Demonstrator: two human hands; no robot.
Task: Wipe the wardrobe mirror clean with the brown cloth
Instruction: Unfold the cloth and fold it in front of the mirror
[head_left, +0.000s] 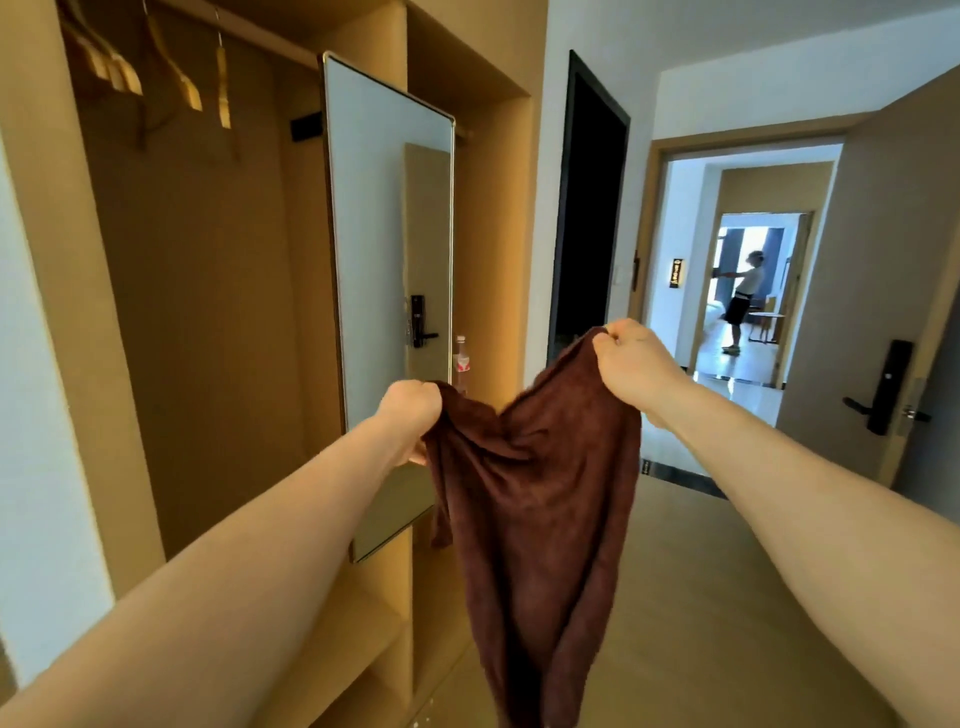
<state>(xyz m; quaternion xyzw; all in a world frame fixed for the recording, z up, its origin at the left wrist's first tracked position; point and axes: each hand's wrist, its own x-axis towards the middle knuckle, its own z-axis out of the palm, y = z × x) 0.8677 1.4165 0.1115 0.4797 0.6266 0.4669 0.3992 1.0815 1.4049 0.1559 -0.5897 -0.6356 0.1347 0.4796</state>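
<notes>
A tall framed mirror (384, 208) stands out from the open wooden wardrobe (208, 312), angled toward me. The brown cloth (535, 493) hangs in front of me, held up by two corners and sagging in the middle. My left hand (410, 410) grips its left corner, just in front of the mirror's lower part. My right hand (631, 364) pinches the right corner, higher and to the right of the mirror. The cloth hangs apart from the glass and hides part of the mirror's lower right edge.
Wooden hangers (171, 73) hang on the wardrobe rail at the upper left. A small bottle (461, 361) stands on a shelf right of the mirror. A dark doorway (587, 218) and an open door with a black handle (883, 389) lie right. A person (743, 301) stands far down the corridor.
</notes>
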